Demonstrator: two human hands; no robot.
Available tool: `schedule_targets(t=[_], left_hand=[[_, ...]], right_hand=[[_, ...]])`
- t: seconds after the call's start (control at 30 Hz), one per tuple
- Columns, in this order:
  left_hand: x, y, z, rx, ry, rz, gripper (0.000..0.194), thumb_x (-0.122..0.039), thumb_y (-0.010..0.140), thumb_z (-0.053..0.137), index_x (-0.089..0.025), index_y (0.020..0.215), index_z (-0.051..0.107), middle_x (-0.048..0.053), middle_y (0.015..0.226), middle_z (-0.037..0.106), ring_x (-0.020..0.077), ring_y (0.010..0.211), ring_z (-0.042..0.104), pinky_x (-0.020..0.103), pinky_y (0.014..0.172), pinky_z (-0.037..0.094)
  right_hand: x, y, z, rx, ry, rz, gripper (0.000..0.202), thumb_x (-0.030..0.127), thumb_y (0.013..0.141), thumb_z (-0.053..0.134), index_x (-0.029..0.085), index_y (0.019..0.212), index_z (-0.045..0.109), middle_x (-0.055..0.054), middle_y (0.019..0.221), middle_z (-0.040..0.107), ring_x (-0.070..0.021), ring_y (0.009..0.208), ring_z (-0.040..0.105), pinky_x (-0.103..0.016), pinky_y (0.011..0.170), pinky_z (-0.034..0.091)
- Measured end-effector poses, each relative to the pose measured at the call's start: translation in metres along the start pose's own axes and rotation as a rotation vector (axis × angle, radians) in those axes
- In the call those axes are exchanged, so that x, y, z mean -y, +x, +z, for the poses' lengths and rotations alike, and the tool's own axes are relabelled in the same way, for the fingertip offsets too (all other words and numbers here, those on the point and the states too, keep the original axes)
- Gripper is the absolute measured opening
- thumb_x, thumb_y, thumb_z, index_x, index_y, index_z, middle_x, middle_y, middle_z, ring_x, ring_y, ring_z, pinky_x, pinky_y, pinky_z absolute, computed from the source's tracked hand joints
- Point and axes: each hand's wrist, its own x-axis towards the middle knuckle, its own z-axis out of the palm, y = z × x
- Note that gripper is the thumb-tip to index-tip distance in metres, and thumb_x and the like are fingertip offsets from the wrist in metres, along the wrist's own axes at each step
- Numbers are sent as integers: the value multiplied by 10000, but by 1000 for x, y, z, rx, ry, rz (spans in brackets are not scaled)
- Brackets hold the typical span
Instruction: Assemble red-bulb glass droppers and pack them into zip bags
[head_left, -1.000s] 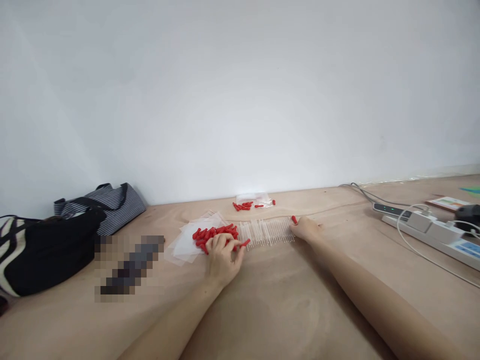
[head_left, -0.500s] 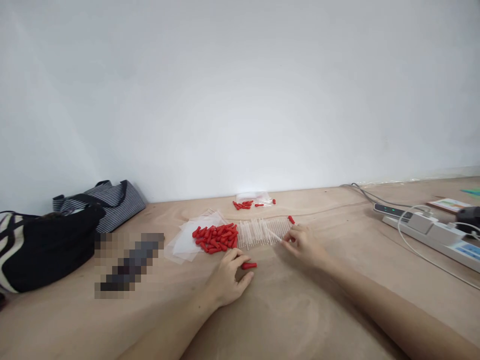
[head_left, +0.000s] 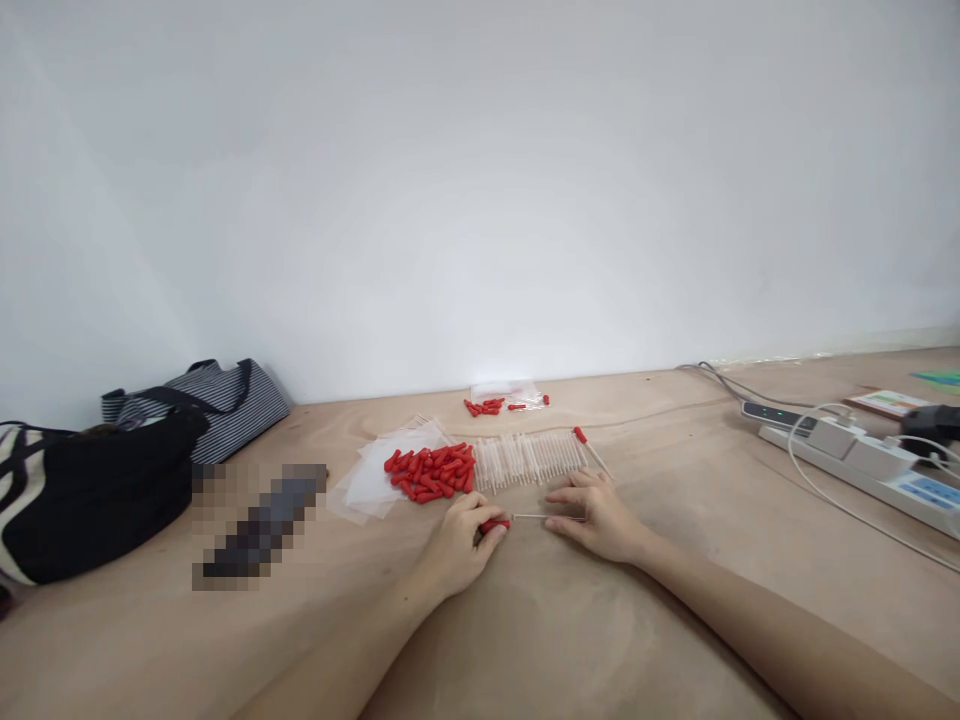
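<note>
Left hand: (head_left: pixel 459 540) fingers pinched on one red cap (head_left: pixel 494 524), resting on the desk (head_left: pixel 570 640).
Right hand: (head_left: pixel 600 515) just right of the left hand, fingertips holding a thin clear tube (head_left: pixel 544 517) that lies flat between the two hands, its end at the red cap.
Row of tubes: (head_left: pixel 531 460) just beyond both hands, clear tubes side by side, too many and too fine to count.
Capped tube: (head_left: pixel 589 448) one, lying at the row's right end, beyond the right hand.
Cap pile: (head_left: pixel 431 472) loose red caps beyond the left hand, touching a stack of clear plastic bags (head_left: pixel 382 475).
Far bag: (head_left: pixel 510 398) one clear bag by the wall, apparently holding a few red caps.
Far left: two cloth bags (head_left: pixel 112 470).
Far right: power strip (head_left: pixel 862 460) with cables.
Room: bare white wall (head_left: pixel 480 200).
</note>
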Motion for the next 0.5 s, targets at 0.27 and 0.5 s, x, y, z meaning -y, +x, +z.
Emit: schedule_targets(t=[0.27, 0.5], left_hand=[[-3, 3, -1, -15, -43, -63, 146, -206, 783, 494, -202, 816, 636, 23, 818, 596, 160, 784, 546, 276, 725, 416], [-2, 1, -1, -21, -88, -78, 111, -231, 790, 483, -204, 851, 572, 3, 818, 618, 160, 774, 547, 274, 707, 406]], right_hand=[[17, 6, 20, -74, 23, 29, 94, 258, 767, 555, 247, 743, 646, -21, 850, 593, -179, 835, 489, -335, 745, 298], [29, -1, 11, -116, -8, 9, 136, 231, 834, 438, 213, 754, 547, 7, 756, 618, -151, 781, 512, -379, 829, 223]])
